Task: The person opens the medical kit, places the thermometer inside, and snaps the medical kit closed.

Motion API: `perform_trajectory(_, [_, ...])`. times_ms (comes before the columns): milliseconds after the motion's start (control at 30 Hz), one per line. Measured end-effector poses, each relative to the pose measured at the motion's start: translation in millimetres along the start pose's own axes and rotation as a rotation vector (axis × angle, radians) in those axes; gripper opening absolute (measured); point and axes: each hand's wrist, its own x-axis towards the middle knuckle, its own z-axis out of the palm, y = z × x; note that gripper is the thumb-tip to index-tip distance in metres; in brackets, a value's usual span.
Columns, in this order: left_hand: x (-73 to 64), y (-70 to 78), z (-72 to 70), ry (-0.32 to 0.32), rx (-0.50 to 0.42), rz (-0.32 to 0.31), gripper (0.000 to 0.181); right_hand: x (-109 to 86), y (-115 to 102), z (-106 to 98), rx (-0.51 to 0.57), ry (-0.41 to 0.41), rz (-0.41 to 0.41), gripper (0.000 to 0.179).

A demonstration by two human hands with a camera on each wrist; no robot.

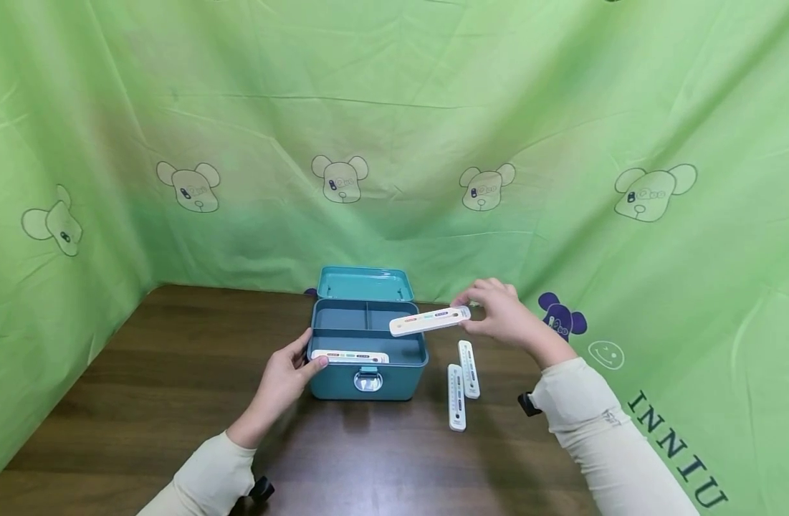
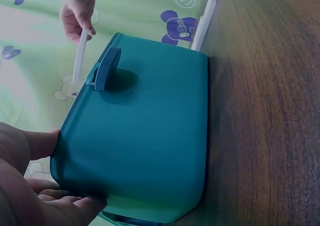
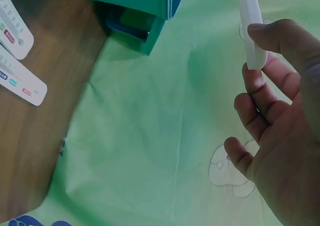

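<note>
A teal storage box (image 1: 394,380) stands on the table with its lid (image 1: 366,284) tipped back. My left hand (image 1: 287,373) holds its front left corner, thumb at the rim and fingers along the side wall. Over the box's right side, my right hand (image 1: 500,315) pinches one end of a white flat thermometer (image 1: 426,321) with coloured marks, held nearly level. In the right wrist view, thumb and fingertips grip the thermometer (image 3: 251,31) near its end. Another thermometer (image 1: 349,356) lies inside the box along the front wall.
Two more white thermometers (image 1: 456,398) (image 1: 469,369) lie side by side on the table, right of the box. Inside the box, a divider (image 1: 367,315) splits the rear section. A green curtain (image 1: 394,236) with bear drawings hangs behind the dark wooden table (image 1: 194,358).
</note>
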Motion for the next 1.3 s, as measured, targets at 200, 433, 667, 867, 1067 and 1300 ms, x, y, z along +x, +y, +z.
perform_trajectory(200, [0.7,-2.3,0.6,0.001,-0.012,0.000,0.071,15.5,-11.2,1.0,-0.054,-0.058,-0.027,0.027])
perform_trajectory(433, [0.4,-5.3,3.4,-0.002,-0.036,0.006,0.070,30.8,-22.7,5.4,-0.091,-0.137,-0.044,0.029])
perform_trajectory(667, [0.0,-2.7,1.9,0.003,-0.041,0.015,0.069,47.1,-32.0,8.9,-0.159,-0.179,-0.083,0.030])
perform_trajectory(867, [-0.6,-3.4,1.6,0.001,-0.038,0.011,0.070,57.9,-39.6,12.1,-0.192,-0.218,-0.117,0.029])
perform_trajectory(1067, [-0.6,-2.9,1.2,0.001,-0.021,0.009,0.070,68.1,-45.6,13.7,-0.201,-0.259,-0.140,0.029])
perform_trajectory(1300, [1.9,-1.5,0.7,0.003,-0.013,0.007,0.070,78.9,-50.0,15.2,-0.175,-0.342,-0.152,0.033])
